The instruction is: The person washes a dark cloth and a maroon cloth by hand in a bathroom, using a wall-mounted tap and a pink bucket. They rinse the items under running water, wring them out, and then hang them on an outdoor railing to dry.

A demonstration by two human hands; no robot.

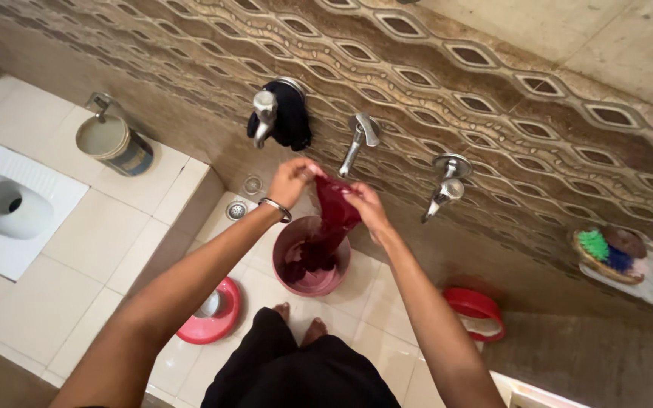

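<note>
Head view looks down on two bare arms reaching out over a tiled wash area. Left hand (290, 181), with a metal bangle (275, 209) at the wrist, is clenched on the top left edge of a dark red cloth (332, 219). Right hand (366, 208) grasps the same cloth at its upper right edge, fingers closed around the fabric. Between the two hands the cloth is lifted and hangs down wet into a maroon bucket (311, 257), where its lower part lies bunched. That bucket stands on the pale floor tiles just beyond the person's bare feet (300, 323), near the middle of the scene.

On the far patterned wall, three metal taps are fixed in a row: the left tap (264, 115) has a dark cloth (289, 113) draped behind it, the middle tap (360, 139) sits just above the hands, and the right tap (447, 181) is further right. A round floor drain (236, 210) lies left of the bucket. Near left, a red mug (211, 311) rests on the floor beside the left forearm. Right of the right forearm is a red tub (476, 311). At far left a white squat toilet pan (9, 208) is set in the raised tiles, with a tin pail (112, 143) beyond it. On a ledge at far right sits a basket of scrubbers (610, 253).
</note>
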